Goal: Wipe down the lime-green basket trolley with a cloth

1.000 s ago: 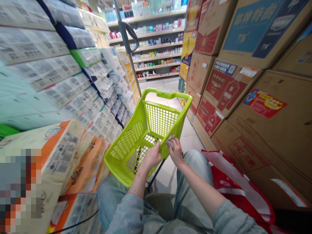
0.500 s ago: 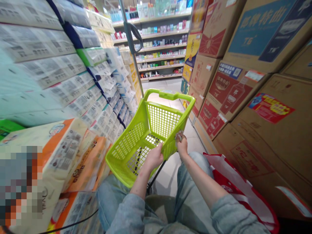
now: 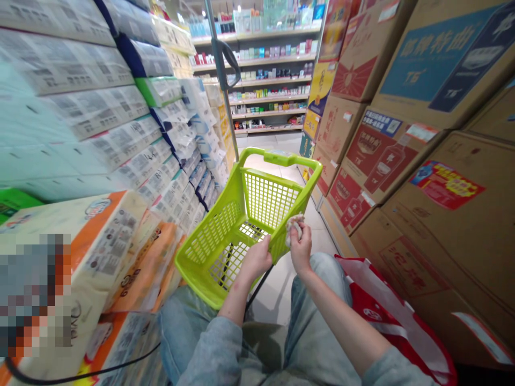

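Observation:
A lime-green plastic shopping basket stands tilted in front of my knees, its sides and floor cut with grid holes. My left hand is closed over the basket's near right rim. A crumpled whitish cloth is bunched in the fingers of my right hand, against or just beside the outer right wall. I cannot tell whether the cloth touches the plastic. Behind the basket's left corner rises a metal pole with a dark grey grip.
Stacked tissue packs line the left side, with orange packs close by my left knee. Cardboard cartons wall the right. A red and white bag lies beside my right leg. Stocked shelves close off the far end.
My right hand with the cloth has shifted slightly down and turned, so more of the cloth shows. My left hand keeps its hold on the rim. The view has shifted slightly.

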